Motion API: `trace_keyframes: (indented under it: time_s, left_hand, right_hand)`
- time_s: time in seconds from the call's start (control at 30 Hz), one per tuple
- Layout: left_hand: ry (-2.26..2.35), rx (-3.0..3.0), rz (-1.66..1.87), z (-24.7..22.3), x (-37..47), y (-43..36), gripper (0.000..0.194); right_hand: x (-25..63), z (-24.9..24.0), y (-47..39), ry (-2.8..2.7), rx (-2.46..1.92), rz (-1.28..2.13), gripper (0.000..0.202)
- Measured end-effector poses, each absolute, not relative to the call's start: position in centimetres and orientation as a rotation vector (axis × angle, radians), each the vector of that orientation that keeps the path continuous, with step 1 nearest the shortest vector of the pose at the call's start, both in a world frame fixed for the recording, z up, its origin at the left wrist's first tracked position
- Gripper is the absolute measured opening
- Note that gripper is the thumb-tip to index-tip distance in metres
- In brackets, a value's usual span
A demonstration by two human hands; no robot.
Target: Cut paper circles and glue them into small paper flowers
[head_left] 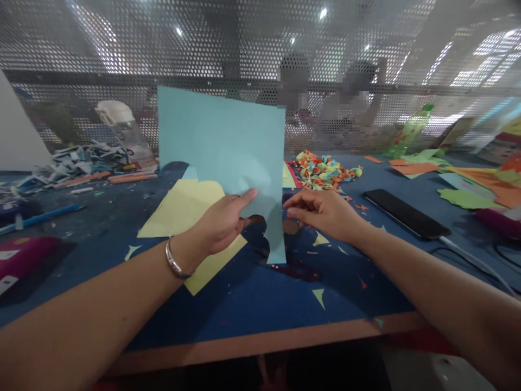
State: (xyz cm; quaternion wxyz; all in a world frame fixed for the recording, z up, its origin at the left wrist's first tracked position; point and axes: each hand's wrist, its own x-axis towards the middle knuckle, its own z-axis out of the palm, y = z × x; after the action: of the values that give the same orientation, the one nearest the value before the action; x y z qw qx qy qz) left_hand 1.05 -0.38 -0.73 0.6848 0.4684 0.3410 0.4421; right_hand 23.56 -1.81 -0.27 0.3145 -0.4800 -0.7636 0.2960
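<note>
Two bare hands work above a dark blue tabletop (244, 315). The left grip (222, 220) (a silver bracelet (175, 258) rings the wrist behind it) pinches a light blue sheet (228, 136), its thumb laid on the near face. The sheet stands up from this grip, spreading above it and to both sides; its lower edge is cut in curves, and a narrow strip hangs down to the right of the thumb. The right grip (321, 212) has its fingers bent toward the thumb just beside the sheet's right edge; whether its tips meet, or touch that edge, I cannot tell. Left of the left grip lies a pale yellow sheet (179, 209), and another yellow piece (214, 266) shows beneath it. Dark red-handled scissors (299, 270) lie below and between the two grips, partly hidden by the strip, with a pale scrap (319, 297) on the near side of them. Beyond the right grip sits a heap of small coloured paper bits (325, 171); to its right, a black phone (405, 213) is plugged into a white cable (480, 258). Well to the left of the left grip are a blue pen (40, 219), a heap of blue and white scraps (89, 160) and a white-lidded bottle (122, 130).
</note>
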Motion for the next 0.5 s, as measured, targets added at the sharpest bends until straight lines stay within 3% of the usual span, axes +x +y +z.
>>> trace_keyframes:
  time_s: [0.2, 0.37, 0.5]
  left_hand:
    - [0.816, 1.033, 1.037, -0.5, 0.3, 0.2, 0.023]
    - [0.859, 1.084, 0.954, 0.0, 0.5, -0.6, 0.026]
    - [0.933, 1.114, 0.964, -0.1, 0.3, -0.7, 0.029]
  right_hand:
    - [23.4, 0.1, -2.5, -2.587, -1.317, 0.163, 0.017]
    - [23.3, 0.0, -2.9, -2.723, -1.271, -0.067, 0.027]
    - [23.6, 0.2, -3.1, -2.520, -1.284, -0.065, 0.029]
